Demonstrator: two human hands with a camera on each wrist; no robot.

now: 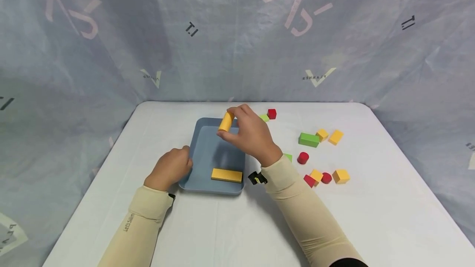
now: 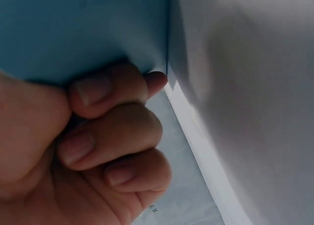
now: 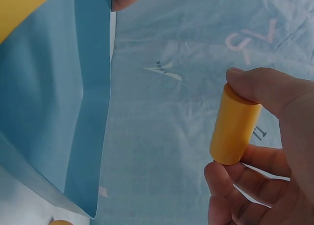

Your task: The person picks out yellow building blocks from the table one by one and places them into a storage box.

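My right hand (image 1: pixel 254 133) pinches a yellow cylinder (image 1: pixel 226 121) by its two ends, thumb on one and fingertips on the other, above the far right part of a blue-grey tray (image 1: pixel 202 147). The right wrist view shows the cylinder (image 3: pixel 235 124) upright between thumb and fingers. At the tray's left side my left hand (image 1: pixel 170 167) grips the rim, and its curled fingers (image 2: pixel 115 132) appear close up in the left wrist view. Inside the tray, near its front right corner, lies a long yellow block (image 1: pixel 226 175).
Right of the tray lie a green block (image 1: pixel 309 139), a red cylinder (image 1: pixel 303 158), a yellow cube (image 1: pixel 341 176) and several other small blocks. A red cube (image 1: pixel 272 113) is at the white table's (image 1: pixel 208 230) far edge. Behind hangs a grey printed cloth (image 1: pixel 230 52).
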